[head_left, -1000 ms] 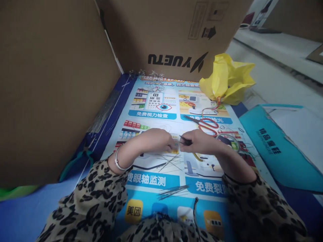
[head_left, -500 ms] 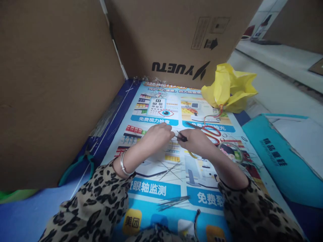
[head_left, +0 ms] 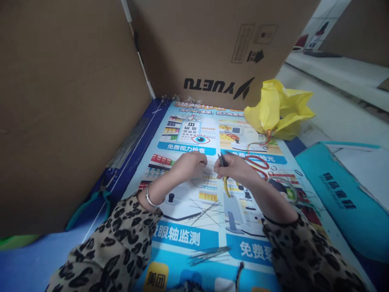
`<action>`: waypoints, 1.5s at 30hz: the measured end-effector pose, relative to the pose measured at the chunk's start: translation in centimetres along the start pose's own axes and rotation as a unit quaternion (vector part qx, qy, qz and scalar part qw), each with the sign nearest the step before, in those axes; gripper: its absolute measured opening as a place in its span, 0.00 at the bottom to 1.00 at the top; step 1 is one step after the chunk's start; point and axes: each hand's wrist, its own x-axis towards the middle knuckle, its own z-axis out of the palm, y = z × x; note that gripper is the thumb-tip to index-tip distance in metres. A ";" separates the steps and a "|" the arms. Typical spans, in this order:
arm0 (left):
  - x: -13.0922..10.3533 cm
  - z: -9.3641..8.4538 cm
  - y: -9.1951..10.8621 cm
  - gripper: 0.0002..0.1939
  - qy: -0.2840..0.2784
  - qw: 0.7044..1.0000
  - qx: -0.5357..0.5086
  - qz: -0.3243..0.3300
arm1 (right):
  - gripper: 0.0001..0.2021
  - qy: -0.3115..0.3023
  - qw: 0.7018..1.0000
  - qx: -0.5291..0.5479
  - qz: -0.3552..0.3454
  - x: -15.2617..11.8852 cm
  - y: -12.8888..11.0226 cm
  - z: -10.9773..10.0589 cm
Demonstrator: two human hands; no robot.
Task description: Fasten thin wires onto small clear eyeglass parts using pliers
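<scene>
My right hand (head_left: 237, 168) is wrapped round small pliers (head_left: 226, 187) with a yellow handle; their dark jaws point up and away from me. Across a narrow gap, my left hand (head_left: 191, 165) is closed, its thumb and fingers pinched together. A thin wire (head_left: 199, 184) curves below those fingers, faint and blurred, and seems to be held in them. Loose cut wires (head_left: 205, 211) lie crossed on the printed poster under my hands. Nearer to me is a bunch of straight wires (head_left: 209, 254).
Red-handled scissors (head_left: 258, 162) lie beyond my right hand, with a wire coil (head_left: 291, 190) close by. Teal-handled pliers (head_left: 91, 207) rest at left. Cardboard walls (head_left: 194, 48) rise behind and left. A yellow bag (head_left: 276, 109) and teal box (head_left: 340, 198) stand right.
My hands have drawn slightly apart. The pliers in my right hand have turned from pointing left to pointing upward, so more of the yellow handle shows. The view has shifted slightly.
</scene>
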 end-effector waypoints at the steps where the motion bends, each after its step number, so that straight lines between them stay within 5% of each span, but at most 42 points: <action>1: 0.1 0.0 -0.1 0.09 0.007 0.999 -0.034 -0.004 | 0.07 -0.004 1.000 0.021 0.003 -0.1 -0.1 0.0; 10: 0.3 1.0 -0.6 0.04 0.003 0.924 -0.370 -0.095 | 0.09 -0.019 0.981 0.193 -0.029 0.2 0.8 0.5; 32: 0.5 2.5 -0.2 0.05 0.079 0.874 -0.466 -0.116 | 0.11 0.025 0.960 0.274 -0.050 0.7 1.7 1.1; 37: 0.6 2.7 -0.4 0.04 0.057 0.888 -0.444 -0.105 | 0.10 0.020 0.969 0.241 -0.056 0.9 2.0 0.9; 45: 0.3 1.6 0.4 0.05 0.082 0.964 -0.248 -0.047 | 0.09 0.015 0.981 0.181 -0.065 0.7 1.6 0.9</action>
